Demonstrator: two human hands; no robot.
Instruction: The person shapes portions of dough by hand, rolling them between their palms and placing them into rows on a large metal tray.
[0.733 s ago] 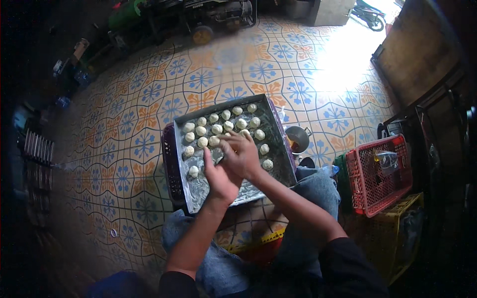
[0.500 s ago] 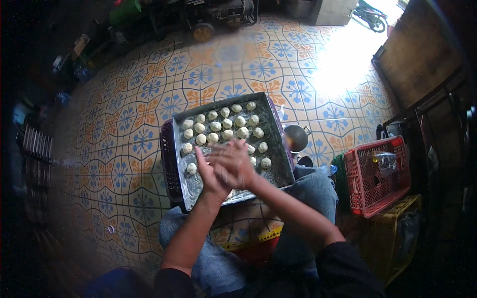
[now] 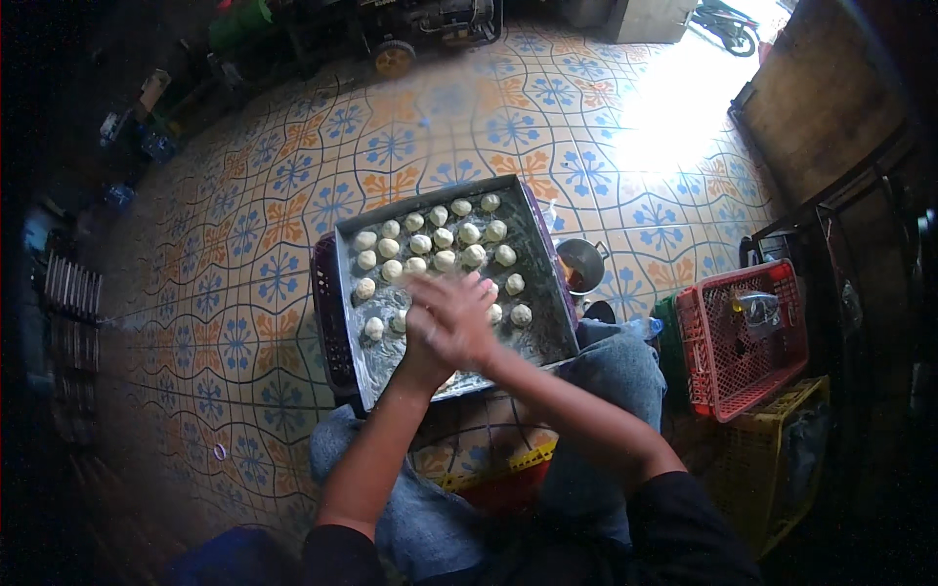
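Note:
A square metal baking tray (image 3: 544,256) lined with foil rests across my knees. Several pale round dough balls (image 3: 445,237) lie in rows in its far half. Over the tray's near half my left hand (image 3: 422,337) and my right hand (image 3: 461,314) are pressed palm to palm, the right one on top and blurred. Whatever lies between the palms is hidden, so I cannot tell what they hold. A few dough balls (image 3: 521,314) lie just right of my hands.
A patterned tile floor (image 3: 244,293) spreads around. A small metal cup (image 3: 583,264) stands right of the tray. A red plastic basket (image 3: 743,337) sits on a yellow crate (image 3: 762,459) at the right. Dark machinery (image 3: 420,29) stands at the far edge.
My hands have stayed over the tray's near half, shifting slightly against each other with palms together. The tray and dough balls have not moved.

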